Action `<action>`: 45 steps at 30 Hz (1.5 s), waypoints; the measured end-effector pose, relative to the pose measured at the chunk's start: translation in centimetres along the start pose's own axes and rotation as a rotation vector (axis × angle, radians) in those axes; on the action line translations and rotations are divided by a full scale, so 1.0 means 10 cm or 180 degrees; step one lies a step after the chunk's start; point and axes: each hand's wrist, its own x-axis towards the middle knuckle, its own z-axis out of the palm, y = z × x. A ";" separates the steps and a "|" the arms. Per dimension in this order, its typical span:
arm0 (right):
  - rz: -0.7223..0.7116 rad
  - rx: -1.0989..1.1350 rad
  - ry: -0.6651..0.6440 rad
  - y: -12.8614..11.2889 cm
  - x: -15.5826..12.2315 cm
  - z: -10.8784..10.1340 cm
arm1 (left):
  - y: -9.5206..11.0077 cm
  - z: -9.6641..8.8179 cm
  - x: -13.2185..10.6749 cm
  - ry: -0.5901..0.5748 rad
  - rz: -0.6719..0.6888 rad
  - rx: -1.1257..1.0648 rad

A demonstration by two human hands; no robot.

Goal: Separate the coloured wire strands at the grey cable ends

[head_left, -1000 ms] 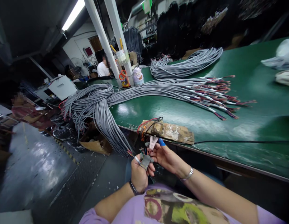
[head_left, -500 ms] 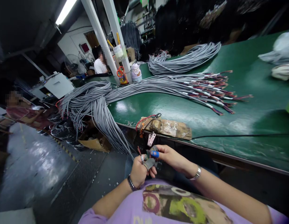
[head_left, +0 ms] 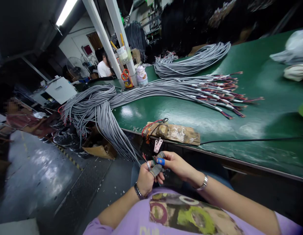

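My left hand (head_left: 144,180) is closed around the stripped end of a grey cable (head_left: 148,164), whose coloured wires fan out above my thumb. A grey finger cot covers that thumb. My right hand (head_left: 176,164) pinches the coloured wire tips (head_left: 155,159) between thumb and forefinger; a blue cot (head_left: 160,161) is on the forefinger. Both hands meet just below the near edge of the green table (head_left: 264,124). A small white clip (head_left: 157,145) hangs from the table edge just above them.
A taped brown block (head_left: 174,133) with red and black wires sits at the table edge. A long bundle of grey cables (head_left: 151,93) crosses the table and drapes off its left end. A second coil (head_left: 190,63) lies farther back. A person in white (head_left: 103,67) sits beyond white posts.
My right hand has drawn in from an open reach near the clip to pinch the wire tips at my left hand. The view has tilted slightly downward.
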 end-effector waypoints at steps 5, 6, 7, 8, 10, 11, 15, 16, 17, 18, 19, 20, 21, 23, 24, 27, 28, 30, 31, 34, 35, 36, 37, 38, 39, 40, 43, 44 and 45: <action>-0.0043 -0.0034 -0.0076 -0.05 0.00 -0.04 | -0.01 -0.01 0.03 0.0098 -0.0039 -0.0307; -0.0077 -0.0049 -0.0115 -0.05 -0.01 -0.06 | -0.01 -0.01 0.03 0.0142 -0.0048 -0.0424; -0.0103 -0.0068 -0.0157 -0.05 0.00 -0.08 | -0.01 -0.02 0.04 0.0177 -0.0064 -0.0544; -0.0111 -0.0081 -0.0197 -0.04 0.00 -0.10 | -0.01 -0.02 0.05 0.0206 -0.0077 -0.0662; -0.0067 -0.0058 -0.0278 -0.03 0.02 -0.13 | -0.01 -0.03 0.06 0.0238 -0.0091 -0.0863; -0.0028 -0.0015 -0.0318 -0.02 0.03 -0.15 | -0.01 -0.03 0.06 0.0232 -0.0099 -0.0925; 0.0042 0.0234 -0.0387 0.03 0.08 -0.15 | -0.01 -0.03 0.06 0.0100 -0.0225 -0.0913; 0.0045 0.0282 -0.0366 0.04 0.08 -0.13 | -0.01 -0.03 0.06 0.0048 -0.0263 -0.0873; 0.0050 0.0327 -0.0328 0.04 0.08 -0.11 | 0.00 -0.03 0.05 0.0014 -0.0286 -0.0839; 0.0061 0.0369 -0.0273 0.05 0.08 -0.09 | 0.00 -0.02 0.05 0.0004 -0.0292 -0.0807; 0.0083 0.0409 -0.0211 0.05 0.08 -0.07 | -0.01 -0.02 0.05 0.0024 -0.0278 -0.0778; 0.0105 0.0451 -0.0138 0.06 0.07 -0.05 | -0.01 -0.02 0.04 0.0070 -0.0241 -0.0750; 0.0125 0.0507 -0.0050 0.06 0.07 -0.03 | -0.01 -0.02 0.03 0.0143 -0.0179 -0.0726; 0.0173 0.0680 0.0165 0.09 0.07 -0.03 | -0.01 -0.02 0.02 0.0302 -0.0004 -0.0700; 0.0198 0.0788 0.0293 0.09 0.07 -0.05 | -0.01 -0.03 0.01 0.0363 0.0089 -0.0693; 0.0258 0.1076 0.0614 0.10 0.10 -0.12 | 0.02 -0.01 -0.01 0.0493 0.0319 -0.0691; 0.0288 0.1119 0.0656 0.08 0.11 -0.14 | 0.04 0.00 -0.02 0.0517 0.0367 -0.0689; 0.0343 0.1155 0.0631 0.04 0.15 -0.17 | 0.08 0.03 -0.01 0.0550 0.0428 -0.0691; 0.0348 0.1167 0.0584 0.00 0.17 -0.17 | 0.10 0.05 -0.01 0.0555 0.0446 -0.0694; 0.0251 0.1266 0.0399 -0.08 0.23 -0.13 | 0.16 0.11 0.03 0.0563 0.0463 -0.0691; 0.0219 0.1331 0.0344 -0.10 0.24 -0.11 | 0.17 0.12 0.04 0.0569 0.0459 -0.0692; 0.0202 0.1406 0.0311 -0.11 0.26 -0.09 | 0.18 0.13 0.06 0.0581 0.0454 -0.0694; 0.0199 0.1487 0.0305 -0.12 0.27 -0.07 | 0.18 0.14 0.07 0.0592 0.0447 -0.0690; 0.0200 0.1564 0.0324 -0.12 0.28 -0.05 | 0.18 0.14 0.08 0.0605 0.0435 -0.0684; 0.0196 0.1629 0.0370 -0.11 0.30 -0.04 | 0.17 0.14 0.09 0.0612 0.0417 -0.0673; 0.0180 0.1677 0.0422 -0.11 0.30 -0.03 | 0.16 0.14 0.10 0.0607 0.0391 -0.0657; 0.0085 0.1718 0.0538 -0.10 0.32 -0.01 | 0.13 0.14 0.12 0.0572 0.0305 -0.0616; 0.0059 0.1708 0.0547 -0.09 0.33 0.00 | 0.13 0.14 0.12 0.0554 0.0288 -0.0608; 0.0042 0.1696 0.0538 -0.09 0.32 0.00 | 0.12 0.14 0.12 0.0536 0.0278 -0.0601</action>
